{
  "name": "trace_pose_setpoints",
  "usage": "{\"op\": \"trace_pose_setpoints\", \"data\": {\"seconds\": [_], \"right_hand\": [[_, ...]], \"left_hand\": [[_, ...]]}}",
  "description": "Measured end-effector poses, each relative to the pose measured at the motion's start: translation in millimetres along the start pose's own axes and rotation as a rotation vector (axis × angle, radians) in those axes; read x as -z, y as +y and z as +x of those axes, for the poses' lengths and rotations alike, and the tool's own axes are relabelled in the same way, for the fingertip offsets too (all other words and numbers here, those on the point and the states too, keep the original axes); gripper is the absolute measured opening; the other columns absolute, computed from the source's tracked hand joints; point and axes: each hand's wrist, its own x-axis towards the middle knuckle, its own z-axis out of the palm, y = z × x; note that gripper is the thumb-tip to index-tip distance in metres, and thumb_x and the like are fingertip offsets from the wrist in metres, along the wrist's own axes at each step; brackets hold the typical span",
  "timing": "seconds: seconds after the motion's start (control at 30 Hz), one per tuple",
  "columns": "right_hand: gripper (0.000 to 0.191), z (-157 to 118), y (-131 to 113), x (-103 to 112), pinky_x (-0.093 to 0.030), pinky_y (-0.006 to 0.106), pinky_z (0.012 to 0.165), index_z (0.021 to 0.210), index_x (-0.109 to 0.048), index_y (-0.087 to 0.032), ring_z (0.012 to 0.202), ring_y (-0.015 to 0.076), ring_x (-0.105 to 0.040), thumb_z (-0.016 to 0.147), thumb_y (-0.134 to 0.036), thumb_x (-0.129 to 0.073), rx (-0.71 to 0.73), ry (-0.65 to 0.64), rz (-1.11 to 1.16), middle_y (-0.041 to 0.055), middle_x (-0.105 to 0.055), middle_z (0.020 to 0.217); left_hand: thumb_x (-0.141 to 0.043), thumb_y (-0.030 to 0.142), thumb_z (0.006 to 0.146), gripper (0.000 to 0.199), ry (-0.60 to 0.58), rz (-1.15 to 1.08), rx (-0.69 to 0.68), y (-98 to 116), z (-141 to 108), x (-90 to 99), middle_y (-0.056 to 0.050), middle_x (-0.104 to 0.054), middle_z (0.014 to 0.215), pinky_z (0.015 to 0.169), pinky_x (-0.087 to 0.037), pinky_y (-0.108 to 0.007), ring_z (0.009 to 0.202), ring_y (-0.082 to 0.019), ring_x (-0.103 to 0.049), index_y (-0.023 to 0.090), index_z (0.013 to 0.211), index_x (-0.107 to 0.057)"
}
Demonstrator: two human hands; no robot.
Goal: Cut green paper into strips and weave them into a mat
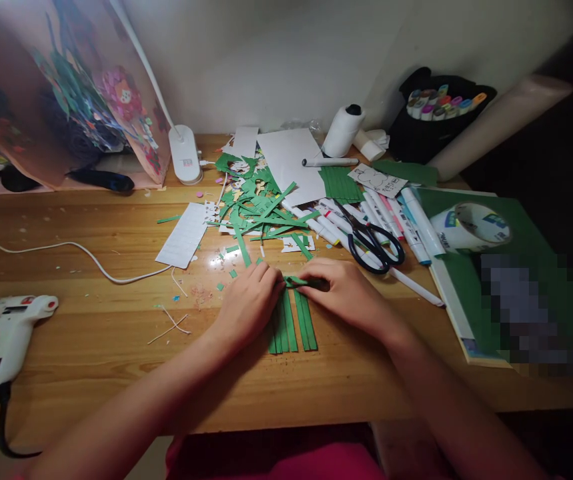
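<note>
Between my two hands runs a narrow green paper strip (pixel 293 283), which looks folded or twisted in the middle. My left hand (pixel 252 297) pinches its left end, fingers curled closed. At its right end my right hand (pixel 343 287) is closed too, thumb and fingertips on the strip. Several long green paper strips (pixel 282 327) lie side by side on the table just below, their upper ends partly hidden by my left hand. A gap parts them into two groups. Black-handled scissors (pixel 373 247) rest beyond my right hand.
A pile of green paper scraps (pixel 253 200) lies behind my hands, with several markers (pixel 376 213) to its right. A glue gun (pixel 11 333) is at the left. Wide tape (pixel 476 225) sits on a green board (pixel 531 233). A white lamp base (pixel 185 155) stands at the back.
</note>
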Motion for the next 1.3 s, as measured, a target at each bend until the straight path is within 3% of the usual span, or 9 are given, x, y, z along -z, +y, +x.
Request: {"op": "trace_pose_setpoints", "data": {"seconds": [0.33, 0.63, 0.9, 1.07, 1.3], "right_hand": [[0.012, 1.6, 1.8, -2.3, -0.047, 0.03, 0.072, 0.081, -0.065, -0.018, 0.08, 0.0185, -0.06, 0.083, -0.011, -0.055, 0.113, 0.007, -0.224, 0.0048, -0.063, 0.084], [0.006, 3.2, 3.2, -6.8, -0.047, 0.032, 0.074, 0.078, -0.064, -0.017, 0.083, 0.02, -0.058, 0.081, -0.013, -0.06, 0.121, 0.049, -0.218, 0.0045, -0.061, 0.081], [0.006, 2.5, 4.3, -6.6, -0.046, 0.031, 0.075, 0.08, -0.062, -0.017, 0.083, 0.0194, -0.057, 0.084, -0.013, -0.058, 0.183, 0.004, -0.251, 0.0047, -0.061, 0.081], [0.006, 3.2, 5.3, -7.8, -0.046, 0.031, 0.074, 0.08, -0.062, -0.016, 0.083, 0.0196, -0.057, 0.084, -0.013, -0.058, 0.167, 0.001, -0.274, 0.0047, -0.061, 0.081], [0.007, 1.1, 6.1, 5.2, -0.045, 0.028, 0.076, 0.087, -0.063, -0.018, 0.083, 0.0173, -0.058, 0.085, -0.014, -0.057, 0.119, -0.072, -0.221, 0.0034, -0.062, 0.087]], "left_hand": [[-0.041, 0.025, 0.093, 0.015, 0.017, -0.035, 0.004, -0.5, 0.8, -0.7, -0.004, -0.057, 0.081, 0.064, -0.04, -0.031, 0.074, -0.018, -0.05, 0.017, 0.087, -0.053], [-0.045, 0.024, 0.092, 0.011, -0.003, -0.094, 0.015, -2.6, 2.6, -1.0, -0.003, -0.057, 0.082, 0.064, -0.04, -0.03, 0.075, -0.017, -0.05, 0.017, 0.088, -0.053], [-0.045, 0.029, 0.092, 0.015, -0.015, -0.174, 0.042, 0.9, 0.1, 5.1, -0.004, -0.059, 0.083, 0.068, -0.043, -0.031, 0.077, -0.018, -0.051, 0.017, 0.095, -0.052], [-0.042, 0.031, 0.093, 0.021, -0.024, -0.088, -0.079, 2.0, -3.2, 10.5, -0.005, -0.06, 0.086, 0.067, -0.043, -0.031, 0.08, -0.019, -0.052, 0.017, 0.095, -0.058], [-0.046, 0.028, 0.092, 0.02, 0.086, -0.027, -0.216, 2.6, -9.2, 9.4, -0.006, -0.059, 0.082, 0.063, -0.043, -0.029, 0.074, -0.017, -0.051, 0.017, 0.091, -0.062]]}}
